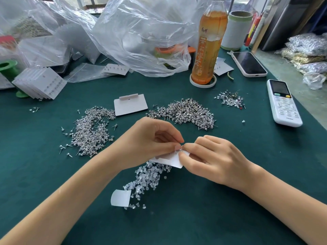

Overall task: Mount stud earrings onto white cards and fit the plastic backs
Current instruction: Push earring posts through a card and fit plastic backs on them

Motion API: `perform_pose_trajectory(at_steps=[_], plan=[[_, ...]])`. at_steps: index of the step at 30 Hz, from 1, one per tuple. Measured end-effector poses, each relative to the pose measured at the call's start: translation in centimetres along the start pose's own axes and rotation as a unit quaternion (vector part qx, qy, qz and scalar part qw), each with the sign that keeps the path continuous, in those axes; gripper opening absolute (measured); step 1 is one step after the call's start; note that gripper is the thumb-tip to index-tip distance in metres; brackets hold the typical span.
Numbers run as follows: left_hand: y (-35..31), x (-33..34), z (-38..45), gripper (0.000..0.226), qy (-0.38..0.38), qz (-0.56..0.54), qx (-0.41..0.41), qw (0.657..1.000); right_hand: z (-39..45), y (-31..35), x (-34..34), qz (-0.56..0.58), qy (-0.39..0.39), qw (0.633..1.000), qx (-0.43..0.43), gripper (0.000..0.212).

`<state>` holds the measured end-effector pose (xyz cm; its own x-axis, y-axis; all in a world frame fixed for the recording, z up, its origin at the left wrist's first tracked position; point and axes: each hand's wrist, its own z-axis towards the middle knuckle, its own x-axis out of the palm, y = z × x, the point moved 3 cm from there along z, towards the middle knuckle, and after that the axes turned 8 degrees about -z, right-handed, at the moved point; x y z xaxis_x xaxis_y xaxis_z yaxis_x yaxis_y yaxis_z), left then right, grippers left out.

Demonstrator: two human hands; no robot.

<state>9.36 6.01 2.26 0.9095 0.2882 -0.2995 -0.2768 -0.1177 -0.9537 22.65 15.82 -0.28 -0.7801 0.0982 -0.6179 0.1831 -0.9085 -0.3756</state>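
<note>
While held just above the heap of clear plastic backs [148,181] on the green tabletop [230,218], bends easily: a thin, light white card [170,160]. Pinched at its upper edge by both hands, left hand [152,138] and right hand [208,156], fingertips nearly touching. Possibly a tiny stud between them, too small to tell. Best gripped close beside the hole, gently, to avoid creasing. More stud earrings [185,112] piled beyond.
</note>
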Motion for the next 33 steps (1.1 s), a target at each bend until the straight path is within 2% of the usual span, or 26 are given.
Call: perform_pose_trajectory(at_steps=[10, 12, 13, 15, 17, 18, 20, 23, 28, 33], plan=[[-0.7, -0.1, 0.9, 0.009, 0.063, 0.029, -0.017, 0.997, 0.0, -0.2, 0.0, 0.006, -0.008, 1.000, 0.005, 0.020], [-0.9, -0.6, 1.1, 0.013, 0.043, 0.004, -0.007, 0.999, -0.1, -0.7, -0.1, 0.041, -0.012, 0.998, 0.038, 0.013], [-0.9, -1.1, 1.4, 0.017, 0.005, -0.012, 0.010, 1.000, -0.1, -1.1, -0.1, 0.077, -0.020, 0.994, 0.072, 0.011], [-0.6, -2.4, 2.1, 0.010, -0.096, -0.032, 0.051, 0.994, -0.3, -2.2, -0.2, 0.159, -0.060, 0.967, 0.192, 0.011], [0.1, -3.2, 2.5, 0.012, -0.164, 0.000, 0.067, 0.984, -0.9, -3.4, -0.3, 0.198, -0.110, 0.912, 0.342, 0.015], [0.7, -3.2, 2.6, 0.015, -0.171, 0.025, 0.060, 0.983, -1.3, -3.9, -0.4, 0.212, -0.122, 0.882, 0.404, 0.016], [1.7, -2.5, 2.5, 0.012, -0.141, 0.086, 0.039, 0.986, -1.9, -4.8, -0.4, 0.258, -0.132, 0.823, 0.488, 0.019], [2.1, -1.2, 2.3, 0.009, -0.080, 0.185, 0.071, 0.977, -2.2, -5.7, -0.2, 0.328, -0.143, 0.757, 0.546, 0.026], [1.7, -0.3, 2.2, 0.004, -0.049, 0.249, 0.096, 0.963, -2.0, -5.7, 0.1, 0.372, -0.136, 0.720, 0.570, 0.027], [1.5, 0.4, 2.2, 0.002, -0.046, 0.271, 0.076, 0.959, -1.9, -5.6, 0.1, 0.364, -0.116, 0.725, 0.573, 0.027]])
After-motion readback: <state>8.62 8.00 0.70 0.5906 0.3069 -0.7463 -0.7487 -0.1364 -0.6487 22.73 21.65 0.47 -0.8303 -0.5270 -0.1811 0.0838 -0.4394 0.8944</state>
